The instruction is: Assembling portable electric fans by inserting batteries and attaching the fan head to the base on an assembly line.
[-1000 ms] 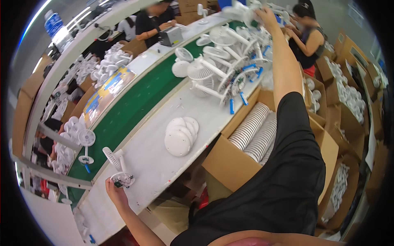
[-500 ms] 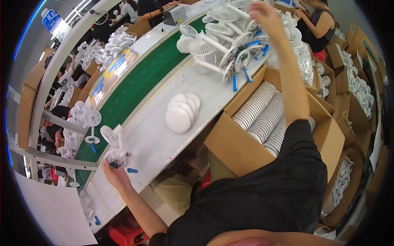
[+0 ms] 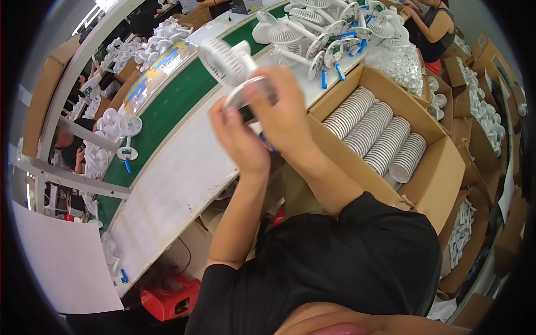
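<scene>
In front of me, over the white bench (image 3: 167, 190), both my hands hold one small white fan (image 3: 223, 60) by its round base. The caged head of the fan tilts up and away to the left. My left hand (image 3: 243, 142) closes on the base from below, and my right hand (image 3: 282, 106) grips it from the upper right. A dark area shows inside the base, between the hands. Some blue shows beside my left wrist, partly hidden. The stack of white discs seen earlier on the bench is not visible; my hands and the fan cover that area.
A heap of white fans (image 3: 287, 33) with blue cylinders on wires lies at the bench's far end. Right of me, an open carton (image 3: 441, 173) holds rows of stacked discs. A green conveyor belt (image 3: 187, 111) runs behind the bench. A red stool (image 3: 170, 296) stands below. Another person (image 3: 435, 28) sits far right.
My left hand has lifted the fan off the near left of the bench toward the middle. My right hand has come back from the far heap and joined it on the base.
</scene>
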Motion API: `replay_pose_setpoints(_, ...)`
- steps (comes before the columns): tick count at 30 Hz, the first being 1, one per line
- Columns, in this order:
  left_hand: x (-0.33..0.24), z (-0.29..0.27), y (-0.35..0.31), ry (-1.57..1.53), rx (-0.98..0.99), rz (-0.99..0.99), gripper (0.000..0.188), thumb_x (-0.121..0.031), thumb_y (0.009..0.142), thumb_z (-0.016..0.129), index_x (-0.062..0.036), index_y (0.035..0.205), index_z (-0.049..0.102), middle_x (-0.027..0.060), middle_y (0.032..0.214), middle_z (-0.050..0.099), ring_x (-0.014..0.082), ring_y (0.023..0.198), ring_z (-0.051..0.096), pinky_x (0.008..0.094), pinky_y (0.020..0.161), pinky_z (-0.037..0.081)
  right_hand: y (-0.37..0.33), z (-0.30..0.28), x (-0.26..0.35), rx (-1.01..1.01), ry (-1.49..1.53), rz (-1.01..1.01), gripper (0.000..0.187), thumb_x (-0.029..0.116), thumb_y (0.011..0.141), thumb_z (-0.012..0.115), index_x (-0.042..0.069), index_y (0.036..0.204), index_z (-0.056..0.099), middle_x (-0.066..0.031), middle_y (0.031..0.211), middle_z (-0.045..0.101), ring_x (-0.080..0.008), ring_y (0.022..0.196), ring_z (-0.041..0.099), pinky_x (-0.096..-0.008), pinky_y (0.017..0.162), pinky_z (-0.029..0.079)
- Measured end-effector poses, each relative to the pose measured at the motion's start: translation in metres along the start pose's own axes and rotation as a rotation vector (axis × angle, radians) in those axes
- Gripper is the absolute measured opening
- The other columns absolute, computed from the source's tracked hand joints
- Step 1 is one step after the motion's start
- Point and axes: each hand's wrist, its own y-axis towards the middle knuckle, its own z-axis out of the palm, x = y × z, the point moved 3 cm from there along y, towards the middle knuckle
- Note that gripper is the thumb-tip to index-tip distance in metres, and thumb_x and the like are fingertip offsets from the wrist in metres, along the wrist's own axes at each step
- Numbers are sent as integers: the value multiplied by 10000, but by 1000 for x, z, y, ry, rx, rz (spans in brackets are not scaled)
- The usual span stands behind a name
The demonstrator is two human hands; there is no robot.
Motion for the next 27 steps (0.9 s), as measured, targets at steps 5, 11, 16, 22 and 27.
replay_pose_setpoints(5,28,75,9,220,435,172,383,-156,897,542,0,1246,514,138,1146,575,255,1005,550,353,924,430,48,-68,-67,-374,415,174,207,268,920,662,72,893,602,-1,739,530,-74,603,447,-214,522,364)
replay_pose_setpoints(11,18,16,4,387,773,7,319,-60,863,558,10,1172,597,109,1167,631,222,1072,575,308,973,429,155,-131,-133,-405,645,178,177,266,903,690,109,884,611,35,682,538,-46,577,487,-188,504,367)
replay_pose_setpoints(16,33,-121,-53,311,501,-573,186,-13,901,509,8,1029,642,95,954,660,179,880,600,272,848,482,267,-202,-217,-199,271,124,245,324,912,628,83,871,651,-18,732,614,-118,627,554,-271,626,448)
replay_pose_setpoints(22,50,-227,-142,234,-247,-721,137,-2,902,512,1,977,627,104,893,637,177,835,612,263,812,508,314,-260,-325,-47,-893,-260,385,401,901,570,30,935,668,-126,860,690,-357,774,614,-437,725,475)
replay_pose_setpoints(27,45,-205,-175,178,-507,-720,123,11,896,511,-1,954,619,97,858,625,164,798,604,250,776,516,309,-274,-299,-334,-1219,-284,484,475,900,556,40,1070,684,-205,1027,670,-404,977,613,-457,855,486)
